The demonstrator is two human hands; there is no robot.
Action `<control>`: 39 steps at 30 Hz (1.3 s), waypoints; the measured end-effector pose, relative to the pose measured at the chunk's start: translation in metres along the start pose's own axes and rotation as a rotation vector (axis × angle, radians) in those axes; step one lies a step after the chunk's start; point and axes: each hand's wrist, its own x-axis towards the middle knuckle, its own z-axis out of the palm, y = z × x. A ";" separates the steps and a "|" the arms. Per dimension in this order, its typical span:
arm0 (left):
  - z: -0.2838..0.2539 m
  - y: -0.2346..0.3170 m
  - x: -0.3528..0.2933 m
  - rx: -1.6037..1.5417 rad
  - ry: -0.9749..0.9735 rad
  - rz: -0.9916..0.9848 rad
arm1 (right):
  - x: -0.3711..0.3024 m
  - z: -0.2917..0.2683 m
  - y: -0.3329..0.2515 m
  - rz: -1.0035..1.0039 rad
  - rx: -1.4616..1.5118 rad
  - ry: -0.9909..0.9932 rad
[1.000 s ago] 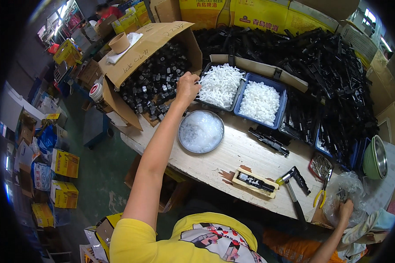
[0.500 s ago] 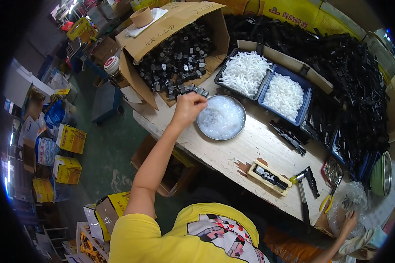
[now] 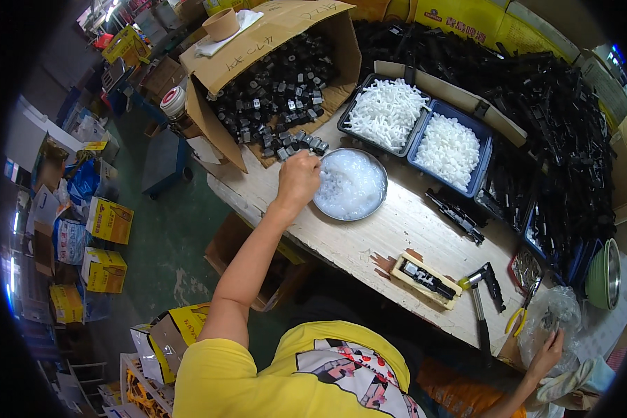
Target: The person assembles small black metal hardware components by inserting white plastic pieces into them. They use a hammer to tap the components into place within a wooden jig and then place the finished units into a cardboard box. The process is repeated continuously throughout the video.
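My left hand (image 3: pixel 299 182) is closed at the left rim of a round metal bowl (image 3: pixel 364 217) of translucent whitish gel; what its fingertips hold is too small to make out. My right hand (image 3: pixel 547 354) is at a clear plastic bag (image 3: pixel 559 310) at the right, fingers drawn together; anything between them is hidden. Between the hands lies a cream-coloured block fixture (image 3: pixel 404 270) with a black and silver mechanism (image 3: pixel 428 279) in it. Beside it are a hammer (image 3: pixel 480 313), a black angled part (image 3: pixel 494 287) and yellow-handled pliers (image 3: pixel 516 322).
Behind the bowl stand a bin of white pegs (image 3: pixel 386 111) and a blue bin of small white pieces (image 3: pixel 447 150). A cardboard box (image 3: pixel 272 31) of metal-and-black parts lies tipped at the back left. Black parts (image 3: pixel 564 125) are heaped at the right, near green bowls (image 3: pixel 599 279).
My left hand has lowered slightly, its fingers turning down beside the bowl's rim. My right hand has moved up a little at the plastic bag.
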 end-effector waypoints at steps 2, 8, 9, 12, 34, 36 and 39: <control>-0.007 0.002 0.001 -0.025 0.009 -0.036 | -0.005 -0.003 -0.021 -0.019 0.077 -0.018; -0.012 0.053 -0.009 -0.887 -0.229 -0.449 | -0.033 0.001 -0.144 -0.103 0.513 -0.316; -0.006 0.063 -0.016 -1.029 -0.323 -0.433 | -0.040 0.010 -0.161 -0.223 0.538 -0.300; 0.005 0.107 -0.042 -1.198 -0.569 -0.468 | -0.044 0.015 -0.222 -0.523 0.682 -0.415; 0.023 0.148 -0.062 -1.391 -1.033 -0.677 | -0.049 0.017 -0.269 -0.891 0.507 -0.237; 0.024 0.150 -0.061 -1.404 -1.072 -0.706 | -0.052 0.022 -0.267 -0.864 0.598 -0.254; 0.019 0.157 -0.062 -1.399 -1.031 -0.667 | -0.055 0.030 -0.254 -0.489 0.947 -0.530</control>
